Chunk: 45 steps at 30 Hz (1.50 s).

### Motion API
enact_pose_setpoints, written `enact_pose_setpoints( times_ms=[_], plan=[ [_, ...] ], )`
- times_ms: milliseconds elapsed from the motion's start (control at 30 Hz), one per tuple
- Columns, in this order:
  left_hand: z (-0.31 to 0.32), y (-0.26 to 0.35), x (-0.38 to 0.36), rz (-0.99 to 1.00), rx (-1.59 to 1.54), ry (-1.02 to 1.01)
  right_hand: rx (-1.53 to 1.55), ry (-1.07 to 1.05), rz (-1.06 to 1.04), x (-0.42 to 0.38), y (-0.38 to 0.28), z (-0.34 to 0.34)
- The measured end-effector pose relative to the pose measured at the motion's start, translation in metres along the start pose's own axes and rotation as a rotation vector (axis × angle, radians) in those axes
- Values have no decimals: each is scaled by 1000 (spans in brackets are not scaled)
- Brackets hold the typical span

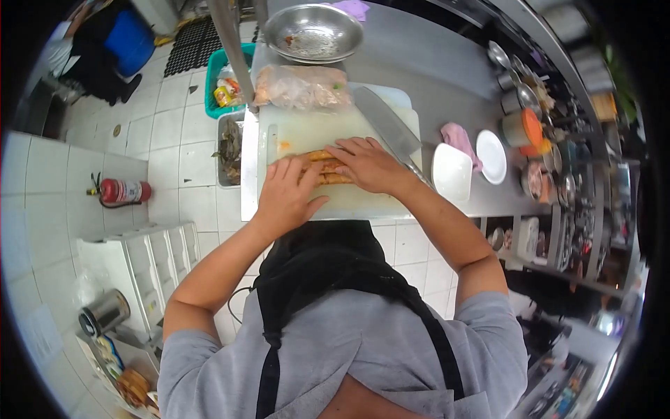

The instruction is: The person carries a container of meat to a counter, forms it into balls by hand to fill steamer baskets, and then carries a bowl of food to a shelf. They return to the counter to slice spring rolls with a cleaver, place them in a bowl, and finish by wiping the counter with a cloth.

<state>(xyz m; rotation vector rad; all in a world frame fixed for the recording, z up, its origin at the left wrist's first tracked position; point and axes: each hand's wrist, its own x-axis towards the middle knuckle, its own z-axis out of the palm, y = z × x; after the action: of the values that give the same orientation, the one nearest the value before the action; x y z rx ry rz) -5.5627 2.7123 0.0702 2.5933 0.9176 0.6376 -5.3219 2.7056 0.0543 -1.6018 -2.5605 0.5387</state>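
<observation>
Several long, orange-brown food rolls (329, 168) lie side by side on the white cutting board (307, 129), near its front edge. My left hand (286, 195) covers their left ends, its fingers stretched out over them and its thumb spread away. From the right, my right hand (368, 164) reaches over the rolls, with its fingers on the far side and thumb on the near side. A large cleaver-like knife (387, 122) rests on the board beyond my right hand, its handle passing behind my wrist. At the board's far side sits a clear plastic bag of orange-pink food (303, 87).
A steel bowl (314, 31) stands behind the bag. To the right are a white square dish (451, 172), a pink cloth (460, 145) and a white plate (491, 156). Left of the table are a green bin (213, 87) and a grey tub (229, 150). Another person (94, 59) is at far left.
</observation>
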Motion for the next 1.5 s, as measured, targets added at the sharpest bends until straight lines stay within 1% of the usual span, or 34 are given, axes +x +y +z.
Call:
enact_pose_setpoints(
  times_ms=[33,100,133,200,267,300,333,400,433,467,500,567,600,667,733,767,800,833,867,933,967,1033,1067,1100,1133,1200,1233,1300,1367,1433,1467,1500],
  plan=[
    [0,-1,1,26,-11,-3,-6,8,26,-9,-6,5],
    [8,-10,11,75,124,-31,-85,179,14,-23,-15,8],
    [13,-12,15,98,124,-24,-96,193,29,-31,-9,8],
    [26,-13,21,93,231,-116,-26,530,224,-60,15,2],
    [42,-10,22,80,245,-106,-149,518,679,-94,20,-2],
    [48,-10,25,57,262,-100,-153,527,668,-95,26,2],
    [49,-8,28,54,271,-97,-152,492,641,-96,29,10],
    [52,-5,34,-20,276,-297,-141,462,614,-97,42,19],
    [55,-3,34,-22,284,-300,-114,401,634,-89,47,16],
    [56,-4,34,-11,271,-250,-88,342,652,-86,51,11],
    [57,-4,33,0,257,-204,-79,345,648,-92,53,5],
    [58,0,34,-14,245,-209,127,282,779,-102,43,-26],
    [57,2,33,-25,226,-211,139,284,775,-115,42,-26],
    [51,6,32,-37,230,-206,336,460,637,-155,45,-24],
    [44,12,25,-58,227,-208,899,278,884,-188,36,-37],
    [39,12,22,-113,244,-208,908,273,878,-201,34,-31],
    [36,12,19,-169,260,-208,1107,319,928,-213,31,-24],
    [33,9,13,-175,266,-215,1309,364,976,-221,27,-16],
    [29,5,8,-211,285,-206,1318,359,971,-225,23,-7],
    [23,-1,5,-242,310,-194,1467,413,1060,-225,18,11],
    [21,-2,3,-272,278,-201,1530,441,1044,-222,16,18],
    [21,-6,0,-308,247,-205,1502,459,1037,-207,15,25],
    [21,-9,-2,-294,197,-157,1474,481,1032,-199,14,29],
    [20,-14,-2,-277,149,-108,1435,466,1028,-189,16,31],
    [15,-17,-2,-278,153,-109,1439,464,1025,-177,17,33],
    [1,-21,-2,-353,56,-59,1347,371,964,-158,13,38],
    [-10,-22,-2,-395,37,-78,1345,377,963,-150,2,36],
    [-37,-27,-5,-392,32,-46,1136,195,912,-129,-27,29],
    [-68,-26,-9,-397,19,-36,1066,153,813,-112,-50,36],
    [-103,-20,1,-337,-48,23,1103,49,763,-91,-88,30],
    [-113,-18,7,-333,-50,19,1202,-45,693,-81,-100,39],
    [-121,-16,18,-239,-8,29,1291,-134,615,-70,-107,47]
  ],
)
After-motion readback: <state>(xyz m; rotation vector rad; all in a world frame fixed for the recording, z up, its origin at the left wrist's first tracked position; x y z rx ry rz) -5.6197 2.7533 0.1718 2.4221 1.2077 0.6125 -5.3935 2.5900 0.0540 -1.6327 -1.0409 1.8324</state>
